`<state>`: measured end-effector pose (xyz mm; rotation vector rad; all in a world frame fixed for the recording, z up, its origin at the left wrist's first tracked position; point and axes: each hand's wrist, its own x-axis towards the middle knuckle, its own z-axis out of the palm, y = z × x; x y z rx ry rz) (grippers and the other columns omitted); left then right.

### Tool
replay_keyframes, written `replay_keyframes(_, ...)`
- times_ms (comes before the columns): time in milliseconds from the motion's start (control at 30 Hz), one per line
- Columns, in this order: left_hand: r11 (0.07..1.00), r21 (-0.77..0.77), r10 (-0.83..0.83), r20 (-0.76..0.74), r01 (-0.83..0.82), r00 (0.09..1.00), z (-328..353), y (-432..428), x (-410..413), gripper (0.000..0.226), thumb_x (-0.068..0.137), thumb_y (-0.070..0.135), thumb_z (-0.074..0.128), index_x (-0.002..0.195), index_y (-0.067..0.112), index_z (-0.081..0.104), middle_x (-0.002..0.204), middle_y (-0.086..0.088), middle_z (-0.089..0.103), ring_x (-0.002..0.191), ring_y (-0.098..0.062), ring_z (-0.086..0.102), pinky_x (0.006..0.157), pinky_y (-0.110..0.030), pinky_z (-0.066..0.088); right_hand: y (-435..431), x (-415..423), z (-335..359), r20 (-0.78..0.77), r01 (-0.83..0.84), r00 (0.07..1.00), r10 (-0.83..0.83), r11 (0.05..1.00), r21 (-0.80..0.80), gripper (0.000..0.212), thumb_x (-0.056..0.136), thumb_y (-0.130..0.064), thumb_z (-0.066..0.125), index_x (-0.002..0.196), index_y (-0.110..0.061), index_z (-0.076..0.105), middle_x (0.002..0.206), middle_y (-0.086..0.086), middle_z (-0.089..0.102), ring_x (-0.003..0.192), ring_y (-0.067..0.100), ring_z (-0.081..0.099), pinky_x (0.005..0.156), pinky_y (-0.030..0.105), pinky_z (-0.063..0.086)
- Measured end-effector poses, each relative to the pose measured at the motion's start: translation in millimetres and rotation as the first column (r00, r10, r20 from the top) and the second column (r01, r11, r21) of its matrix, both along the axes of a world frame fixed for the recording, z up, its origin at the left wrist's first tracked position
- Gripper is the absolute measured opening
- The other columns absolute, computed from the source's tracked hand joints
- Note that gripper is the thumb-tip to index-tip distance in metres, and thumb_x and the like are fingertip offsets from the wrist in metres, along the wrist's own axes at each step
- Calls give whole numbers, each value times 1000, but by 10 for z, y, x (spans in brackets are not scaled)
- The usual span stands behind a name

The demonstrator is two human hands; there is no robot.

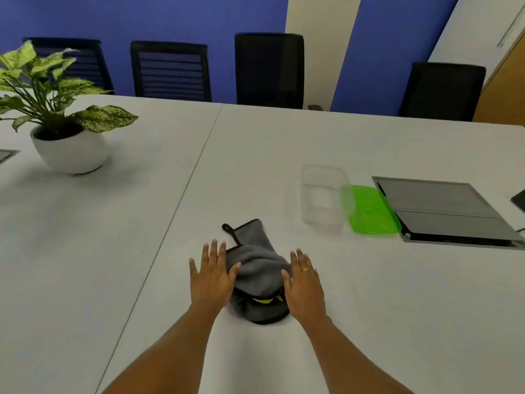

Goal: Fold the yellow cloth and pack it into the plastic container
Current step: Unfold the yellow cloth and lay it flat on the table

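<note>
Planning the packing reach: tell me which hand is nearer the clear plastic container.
Right. The right hand rests at the right edge of the cloth, toward the container; the left hand rests at its left edge, farther away.

One wide-angle camera on my head, facing forward and down, my left hand [211, 275] and right hand [305, 282] close below centre, white table [255, 155] stretching away, office chairs [269, 71] and blue wall [170, 18] far at the top edge.
</note>
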<state>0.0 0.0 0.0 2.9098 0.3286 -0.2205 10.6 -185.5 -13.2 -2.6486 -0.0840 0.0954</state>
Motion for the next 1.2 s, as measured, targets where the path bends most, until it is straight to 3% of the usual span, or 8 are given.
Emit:
replay_keyframes(100, 934, -292, 209, -19, -205, 978, -75, 1, 97, 65, 96, 46, 27, 148, 13, 6, 158, -10, 10, 146, -26, 7, 118, -47, 16, -44, 9, -89, -101, 130, 988, -121, 987, 94, 44, 99, -30, 36, 139, -14, 34, 146, 5, 39, 135, 20, 36, 108, 31, 35)
replay_keyframes(233, 652, -642, 453, -99, -404, 886, -117, -13, 219, 63, 95, 28, 47, 145, 3, 18, 150, -20, 30, 137, -35, 30, 112, -45, 29, -88, 11, -178, -232, 239, 951, -204, 962, 134, 33, 97, -23, 43, 127, -12, 48, 126, 9, 56, 115, 22, 54, 94, 29, 45)
replay_keyframes(400, 336, -751, 570, -317, -568, 758, -147, 25, 308, 55, 93, 20, 53, 140, 3, 30, 143, -23, 39, 127, -41, 42, 106, -47, 40, -129, -21, -265, -292, 276, 931, -218, 945, 174, 32, 92, -20, 54, 123, -14, 52, 124, 7, 56, 107, 23, 58, 92, 29, 47)
replay_keyframes(500, 267, -770, 575, -355, -580, 737, -158, 37, 338, 48, 91, 15, 56, 132, -2, 41, 135, -24, 48, 119, -42, 49, 100, -47, 47, -128, -67, -302, -234, 147, 967, -96, 966, 211, 24, 85, -15, 59, 109, -16, 59, 117, 5, 57, 93, 16, 56, 81, 24, 48)
replay_keyframes(600, 207, -786, 588, -376, -582, 716, -135, 53, 359, 45, 88, 10, 59, 129, -5, 46, 130, -25, 52, 113, -44, 53, 94, -47, 51, -122, -105, -340, -224, 10, 974, 29, 985, 173, 29, 80, -24, 65, 108, -19, 59, 114, 0, 55, 102, 16, 53, 78, 22, 45)
replay_keyframes(800, 170, -817, 647, -328, -550, 688, 39, 57, 362, 37, 90, 7, 55, 125, -6, 50, 127, -26, 54, 111, -44, 54, 89, -46, 52, -118, -58, -281, -191, 69, 981, -40, 986, 151, 16, 94, -22, 51, 103, -12, 60, 104, 8, 67, 91, 20, 63, 76, 20, 46)
replay_keyframes(967, 102, -885, 676, -273, -454, 684, 327, 91, 339, 32, 92, 9, 53, 120, -6, 53, 122, -26, 56, 106, -44, 57, 80, -42, 53, -164, -71, -56, -156, 91, 987, -27, 905, 417, 5, 98, -20, 39, 95, -17, 39, 92, 13, 64, 79, 26, 71, 53, 18, 51)
replay_keyframes(1200, -43, -942, 692, -268, -332, 670, 801, 111, 211, 6, 88, 5, 57, 92, 0, 56, 101, -20, 59, 76, -35, 64, 70, -33, 53, -189, -77, 330, 32, 40, 997, -76, 789, 613, 5, 98, -13, 38, 94, -15, 40, 91, 8, 58, 74, 19, 70, 48, 24, 58)
